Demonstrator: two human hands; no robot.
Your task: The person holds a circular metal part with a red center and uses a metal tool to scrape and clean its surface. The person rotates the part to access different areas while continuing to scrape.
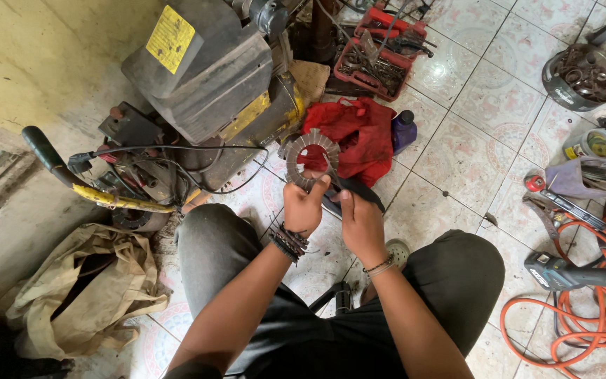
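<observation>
My left hand (304, 205) grips the lower edge of a grey toothed ring-shaped metal plate (311, 158) and holds it upright in front of me. My right hand (360, 219) is closed on a black strap-like piece (359, 191) that runs from the plate's lower rim to the right. Both hands sit close together above my knees, over the tiled floor. Braided bands circle my left wrist, and a thin band my right.
A red cloth (359, 133) lies just behind the plate. A yellow-and-grey machine (208, 77) stands at the left, a red tool tray (376, 60) beyond. A tan bag (82, 288) is at lower left. Orange hose (573, 316), a power tool (576, 274) and a bowl of metal parts (583, 76) lie on the right.
</observation>
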